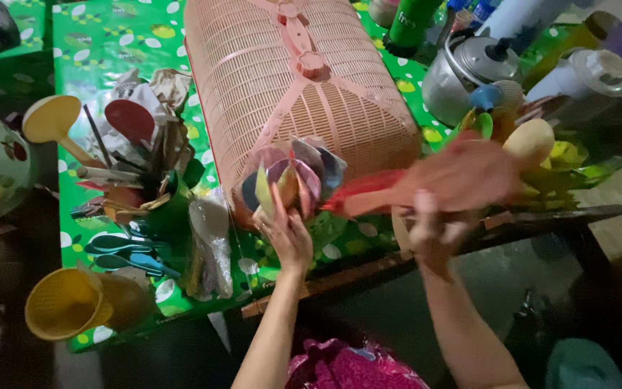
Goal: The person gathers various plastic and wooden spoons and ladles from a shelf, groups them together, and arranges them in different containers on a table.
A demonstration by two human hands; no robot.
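Pink basket [304,79] lying upside down on green cloth [109,43]. Just in front of it, left hand [287,234] gripping a bunch of colourful spoons [293,176]. Beside the basket, right hand [433,234] closing on a blurry red scoop [455,176], maybe plastic.

Left hand [287,232]: fingers up against a cluster of pastel plastic spoons [293,176] near the front edge of the green-clothed table [102,43], just before a pink mesh food cover [289,79]. Right hand [433,234]: grips a blurred red spatula [433,180] over that front edge. Front left corner: yellow strainer cup [66,302].
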